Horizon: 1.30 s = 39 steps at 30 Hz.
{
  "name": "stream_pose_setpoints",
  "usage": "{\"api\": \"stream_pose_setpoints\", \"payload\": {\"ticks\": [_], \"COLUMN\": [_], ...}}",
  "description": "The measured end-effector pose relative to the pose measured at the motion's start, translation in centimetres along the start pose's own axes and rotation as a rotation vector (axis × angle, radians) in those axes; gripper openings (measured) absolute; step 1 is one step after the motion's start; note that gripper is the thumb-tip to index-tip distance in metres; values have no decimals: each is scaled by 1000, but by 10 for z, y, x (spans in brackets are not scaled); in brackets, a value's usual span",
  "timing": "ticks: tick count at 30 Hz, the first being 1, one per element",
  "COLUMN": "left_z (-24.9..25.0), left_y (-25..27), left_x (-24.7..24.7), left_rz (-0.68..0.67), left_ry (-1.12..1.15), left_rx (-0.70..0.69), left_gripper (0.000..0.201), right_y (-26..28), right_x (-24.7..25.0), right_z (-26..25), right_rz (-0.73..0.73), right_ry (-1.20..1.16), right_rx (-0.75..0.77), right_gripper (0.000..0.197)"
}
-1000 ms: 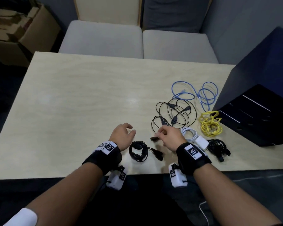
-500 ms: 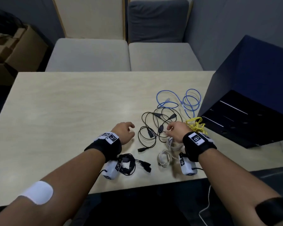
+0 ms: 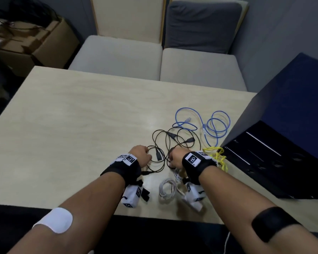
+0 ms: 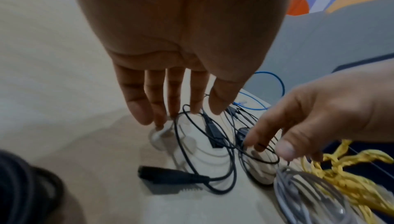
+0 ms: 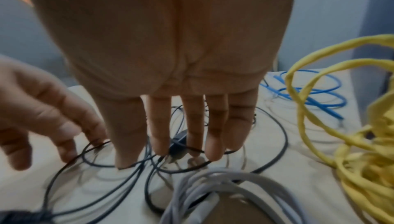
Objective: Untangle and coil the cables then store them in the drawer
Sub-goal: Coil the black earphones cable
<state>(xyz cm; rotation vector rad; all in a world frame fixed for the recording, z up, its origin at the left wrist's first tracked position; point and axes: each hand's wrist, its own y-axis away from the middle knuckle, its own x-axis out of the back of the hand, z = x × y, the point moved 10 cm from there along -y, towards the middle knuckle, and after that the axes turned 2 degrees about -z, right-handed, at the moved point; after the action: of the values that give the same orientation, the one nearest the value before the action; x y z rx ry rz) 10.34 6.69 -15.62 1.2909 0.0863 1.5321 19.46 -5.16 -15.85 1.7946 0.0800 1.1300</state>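
Note:
A thin black cable (image 3: pixel 170 142) lies in tangled loops on the table (image 3: pixel 72 134), with several inline plugs. My left hand (image 3: pixel 141 154) hangs over its left loops, fingers straight, tips touching a loop (image 4: pixel 181 118). My right hand (image 3: pixel 173 158) is on the loops' right side, fingers straight and pointing down, tips resting on the black strands (image 5: pixel 187 157) beside a black plug (image 5: pixel 178 141). Neither hand grips anything. A blue cable (image 3: pixel 212 123) lies beyond. A yellow cable (image 3: pixel 218 156) and a white cable (image 3: pixel 166 189) lie by my right wrist.
The dark blue drawer unit (image 3: pixel 286 125) stands at the table's right, its black drawer fronts (image 3: pixel 264 154) facing me. A coiled black cable (image 3: pixel 145 196) lies mostly hidden under my left wrist near the front edge. Two chairs (image 3: pixel 154 57) stand behind the table.
Both hands moved forward from the coiled black cable onto the tangled black cable. The right hand left the small plug it was at. The head view shifted.

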Motion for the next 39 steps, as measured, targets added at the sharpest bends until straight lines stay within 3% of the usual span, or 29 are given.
{"api": "stream_pose_setpoints", "payload": {"ticks": [3, 6, 9, 13, 17, 21, 24, 29, 33, 36, 39], "left_z": [0, 7, 25, 62, 86, 76, 51, 11, -21, -38, -28], "left_y": [5, 14, 29, 55, 73, 80, 77, 80, 87, 97, 110], "left_x": [17, 46, 81, 127, 151, 178, 209, 274, 319, 340, 344], "left_rz": [70, 159, 239, 296, 239, 335, 412, 492, 557, 574, 490], "left_ry": [81, 163, 289, 455, 479, 375, 477, 618, 724, 886, 961], "left_rx": [6, -41, -158, -372, -531, -600, -579, -598, -599, -613, -675], "left_gripper": [43, 46, 50, 66, 78, 41, 14, 18, 25, 31, 31], "right_y": [1, 17, 53, 117, 180, 227, 249, 250, 233, 205, 162], "right_x": [24, 84, 149, 218, 266, 294, 303, 300, 289, 275, 257], "right_z": [0, 10, 13, -25, -74, -92, -84, -65, -63, -64, -77], "right_rz": [108, 384, 612, 673, 726, 855, 1019, 1201, 1266, 1250, 1075], "right_ry": [-155, -550, -850, -1111, -1251, -1387, -1510, -1644, -1651, -1621, -1385], "right_rx": [64, 116, 218, 487, 756, 933, 978, 905, 784, 572, 283], "right_gripper": [22, 4, 15, 16, 21, 18, 14, 16, 16, 17, 15]}}
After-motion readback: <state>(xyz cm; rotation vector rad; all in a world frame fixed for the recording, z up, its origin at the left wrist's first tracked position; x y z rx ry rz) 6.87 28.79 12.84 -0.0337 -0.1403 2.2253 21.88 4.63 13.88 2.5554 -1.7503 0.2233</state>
